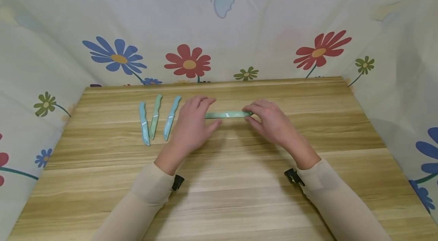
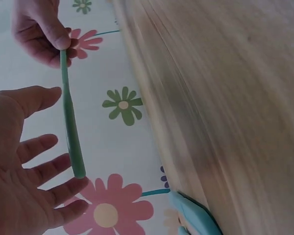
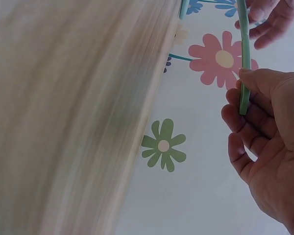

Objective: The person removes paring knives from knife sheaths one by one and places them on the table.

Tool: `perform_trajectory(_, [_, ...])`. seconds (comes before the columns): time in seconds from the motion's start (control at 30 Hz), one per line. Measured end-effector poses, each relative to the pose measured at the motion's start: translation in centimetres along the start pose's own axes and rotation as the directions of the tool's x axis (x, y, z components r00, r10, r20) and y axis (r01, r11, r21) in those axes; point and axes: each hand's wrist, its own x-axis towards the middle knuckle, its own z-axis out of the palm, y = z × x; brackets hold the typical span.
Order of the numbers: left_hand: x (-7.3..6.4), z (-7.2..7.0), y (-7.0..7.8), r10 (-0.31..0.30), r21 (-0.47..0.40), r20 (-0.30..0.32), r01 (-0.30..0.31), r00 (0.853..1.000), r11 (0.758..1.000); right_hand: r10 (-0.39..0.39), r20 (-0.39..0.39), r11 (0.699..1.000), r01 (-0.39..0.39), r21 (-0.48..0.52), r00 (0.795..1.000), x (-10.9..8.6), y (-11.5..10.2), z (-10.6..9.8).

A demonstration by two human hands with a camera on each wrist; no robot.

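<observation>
A green knife (image 1: 228, 114) in a matching sheath is held level above the table. My right hand (image 1: 275, 121) pinches its sheath end between thumb and fingers, as the right wrist view also shows. Around the handle end, my left hand (image 1: 193, 125) has its thumb and fingers spread apart; in the left wrist view the handle (image 2: 73, 132) passes by the fingertips without being gripped. Left of that hand lie a light blue knife (image 1: 144, 125), a second green knife (image 1: 155, 117) and another light blue knife (image 1: 172, 117), all sheathed, handles pointing away.
The wood-grain table (image 1: 253, 195) spreads beneath both arms. A white cloth (image 1: 273, 28) with printed flowers and a butterfly hangs behind it and at both sides. Black clips (image 1: 294, 177) sit at both cuffs.
</observation>
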Motion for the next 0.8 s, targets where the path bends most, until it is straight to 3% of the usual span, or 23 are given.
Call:
perform_trajectory(0.27, [0.2, 0.4, 0.7, 0.134, 0.205, 0.015, -0.135, 0.991, 0.969, -0.002, -0.004, 1.000, 0.002, 0.003, 1.000, 0.0, -0.1, -0.2])
perform_trajectory(0.8, [0.0, 1.2, 0.9, 0.150, 0.277, 0.004, -0.146, 0.989, 0.950, 0.002, 0.005, 1.000, -0.002, 0.003, 1.000, 0.0, 0.0, 0.1])
